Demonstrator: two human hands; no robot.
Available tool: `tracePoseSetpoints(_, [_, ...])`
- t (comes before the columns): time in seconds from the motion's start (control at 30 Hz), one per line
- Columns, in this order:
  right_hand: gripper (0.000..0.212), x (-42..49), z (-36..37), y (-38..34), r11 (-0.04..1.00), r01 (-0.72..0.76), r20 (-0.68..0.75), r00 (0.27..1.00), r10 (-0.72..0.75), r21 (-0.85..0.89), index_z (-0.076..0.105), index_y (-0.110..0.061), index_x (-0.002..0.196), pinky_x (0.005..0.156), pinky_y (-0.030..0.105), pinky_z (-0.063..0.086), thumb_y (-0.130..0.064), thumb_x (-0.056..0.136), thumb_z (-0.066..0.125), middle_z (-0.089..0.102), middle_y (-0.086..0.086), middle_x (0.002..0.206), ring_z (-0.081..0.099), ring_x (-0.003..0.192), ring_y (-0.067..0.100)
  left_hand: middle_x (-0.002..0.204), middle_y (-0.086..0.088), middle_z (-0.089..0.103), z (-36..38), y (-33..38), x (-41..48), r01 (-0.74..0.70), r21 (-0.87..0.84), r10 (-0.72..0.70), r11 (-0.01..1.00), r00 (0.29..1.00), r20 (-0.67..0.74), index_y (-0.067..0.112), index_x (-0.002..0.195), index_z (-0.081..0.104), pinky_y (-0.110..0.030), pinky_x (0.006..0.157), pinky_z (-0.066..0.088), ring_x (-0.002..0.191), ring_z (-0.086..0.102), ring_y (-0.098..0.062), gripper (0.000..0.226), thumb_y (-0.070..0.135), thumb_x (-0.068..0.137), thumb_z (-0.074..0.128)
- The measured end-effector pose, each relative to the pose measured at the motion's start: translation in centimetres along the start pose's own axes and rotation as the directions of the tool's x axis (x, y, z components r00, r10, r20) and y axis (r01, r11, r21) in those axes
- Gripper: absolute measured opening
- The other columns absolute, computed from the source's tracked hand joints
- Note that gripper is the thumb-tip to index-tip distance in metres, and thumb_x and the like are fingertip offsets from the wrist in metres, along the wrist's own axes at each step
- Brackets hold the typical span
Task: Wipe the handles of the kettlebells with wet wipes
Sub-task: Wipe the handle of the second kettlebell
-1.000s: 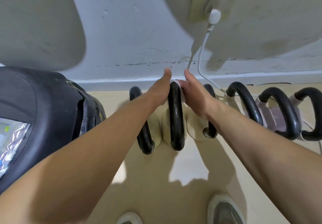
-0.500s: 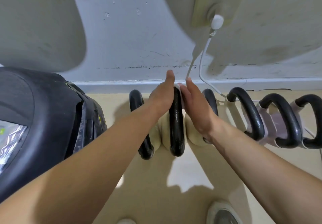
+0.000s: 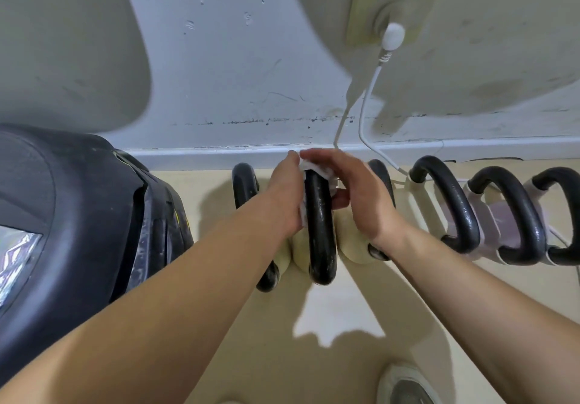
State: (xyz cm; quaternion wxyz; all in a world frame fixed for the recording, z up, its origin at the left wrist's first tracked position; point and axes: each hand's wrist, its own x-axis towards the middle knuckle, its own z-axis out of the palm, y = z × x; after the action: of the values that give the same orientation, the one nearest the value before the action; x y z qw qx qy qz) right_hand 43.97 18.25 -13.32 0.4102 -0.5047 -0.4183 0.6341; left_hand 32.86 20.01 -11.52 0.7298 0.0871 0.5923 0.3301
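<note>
The right hand point(image 3: 357, 196) has changed most since a second ago; then it lay flat along the handle point(image 3: 320, 234) with fingers stretched toward the wall, and now those fingers arch over the far bend of the loop with the thumb tucked in from the near side; the left hand point(image 3: 287, 198) has kept its place on the other flank; more of the wet wipe point(image 3: 318, 169) shows, bunched white over the top of the bend and trailing down under the left palm; from where I stand the two hands are together, fingertips almost meeting above the loop, the right clamped on the wipe, the left laid straight-fingered and pressing it to the metal; I take it the wipe is wrapped like this so that one pull cleans both sides at once, though that is my guess; the kettlebell point(image 3: 299, 254) is the middle one of three cream ones standing on the floor point(image 3: 251, 341) by the skirting, handle edge-on to the person; both forearms reach out long and nearly level, converging; the paler kettlebells point(image 3: 452, 202) to the right wait untouched, close under a white cable point(image 3: 365, 121) that could snag; a black bulk point(image 3: 78, 215) crowds the left
</note>
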Motion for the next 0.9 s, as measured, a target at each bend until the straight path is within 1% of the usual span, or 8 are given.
tracePoseSetpoints(0.07, [0.038, -0.9, -0.1, 0.8, 0.997, 0.080, 0.004, 0.997, -0.080, -0.004, 0.074, -0.014, 0.117, 0.084, 0.016, 0.052, -0.030, 0.099, 0.044, 0.078, -0.012, 0.106, 0.070, 0.102, -0.002, 0.074, -0.010, 0.065, 0.0, 0.2, -0.1, -0.012, 0.046, 0.011, 0.999, 1.000, 0.024, 0.010, 0.095, 0.061, -0.034, 0.050, 0.057, 0.065, 0.065, -0.026, 0.049, 0.048, 0.105, 0.032])
tracePoseSetpoints(0.17, [0.043, -1.7, -0.6, 1.7, 0.983, 0.152, 0.070, 0.987, -0.145, -0.100, 0.071, -0.026, 0.122, 0.099, 0.006, 0.039, -0.038, 0.093, 0.041, 0.071, -0.017, 0.125, 0.055, 0.127, -0.008, 0.072, -0.009, 0.067, -0.9, 0.3, -1.1, -0.080, 0.177, 0.071, 0.981, 0.996, 0.058, 0.009, 0.095, 0.063, -0.043, 0.080, 0.060, 0.073, 0.067, -0.027, 0.034, 0.034, 0.104, 0.042])
tracePoseSetpoints(0.27, [0.037, -2.0, -0.2, 1.7, 0.982, 0.151, 0.101, 0.985, -0.140, -0.111, 0.072, -0.034, 0.114, 0.118, 0.017, 0.026, -0.038, 0.097, 0.040, 0.060, -0.010, 0.145, 0.040, 0.144, -0.002, 0.067, -0.018, 0.055, -2.1, 0.4, -2.3, -0.225, 0.402, 0.250, 0.888, 0.968, -0.012, 0.000, 0.079, 0.059, -0.040, 0.085, 0.058, 0.076, 0.060, -0.029, 0.026, 0.011, 0.099, 0.045])
tracePoseSetpoints(0.37, [0.034, -0.8, 0.2, 0.6, 0.996, 0.070, 0.037, 0.997, -0.068, -0.047, 0.077, -0.043, 0.096, 0.110, 0.014, 0.034, -0.030, 0.106, 0.048, 0.068, -0.030, 0.122, 0.055, 0.121, -0.013, 0.099, -0.020, 0.067, -2.1, 0.8, -3.7, -0.289, 0.500, 0.367, 0.816, 0.928, -0.064, 0.003, 0.095, 0.067, -0.052, 0.102, 0.050, 0.094, 0.065, -0.032, 0.020, 0.013, 0.088, 0.051])
tracePoseSetpoints(0.43, [0.031, 0.5, 0.2, 0.1, 0.993, 0.009, 0.074, 0.997, -0.001, -0.114, 0.074, -0.033, 0.121, 0.115, 0.020, 0.032, -0.035, 0.107, 0.046, 0.064, -0.022, 0.136, 0.052, 0.128, -0.009, 0.124, -0.001, 0.060, -1.2, 0.3, -4.8, -0.317, 0.519, 0.413, 0.794, 0.908, -0.078, 0.022, 0.129, 0.062, -0.046, 0.109, 0.044, 0.111, 0.057, -0.021, 0.037, 0.029, 0.094, 0.053])
tracePoseSetpoints(0.57, [0.039, 1.1, -0.2, 0.1, 0.992, -0.049, 0.069, 0.996, 0.058, -0.116, 0.081, -0.035, 0.098, 0.105, 0.020, 0.039, -0.040, 0.108, 0.044, 0.076, -0.021, 0.108, 0.063, 0.110, -0.013, 0.123, -0.001, 0.064, 0.5, -0.6, -4.5, -0.327, 0.528, 0.389, 0.783, 0.921, -0.006, 0.036, 0.094, 0.061, -0.036, 0.109, 0.039, 0.111, 0.055, -0.012, 0.029, 0.043, 0.105, 0.035])
tracePoseSetpoints(0.73, [0.048, -0.4, -0.3, 2.1, 0.992, -0.045, -0.012, 0.999, 0.044, -0.119, 0.062, -0.023, 0.138, 0.120, 0.034, 0.035, -0.049, 0.105, 0.040, 0.063, -0.008, 0.141, 0.053, 0.135, 0.006, 0.140, 0.002, 0.056, 0.6, 0.2, -1.9, -0.297, 0.628, 0.375, 0.719, 0.927, 0.009, 0.021, 0.139, 0.054, -0.032, 0.109, 0.032, 0.129, 0.050, -0.018, 0.055, 0.053, 0.105, 0.026])
tracePoseSetpoints(0.9, [0.041, -2.1, 0.4, 2.5, 0.959, -0.190, -0.032, 0.979, 0.201, 0.212, 0.071, -0.018, 0.120, 0.101, 0.031, 0.048, -0.036, 0.108, 0.037, 0.075, 0.005, 0.121, 0.067, 0.118, 0.016, 0.116, 0.004, 0.068, 0.3, 1.7, -0.7, -0.430, 0.710, 0.494, 0.557, 0.859, 0.132, 0.021, 0.106, 0.075, -0.023, 0.084, 0.039, 0.108, 0.058, -0.013, 0.061, 0.055, 0.104, 0.023])
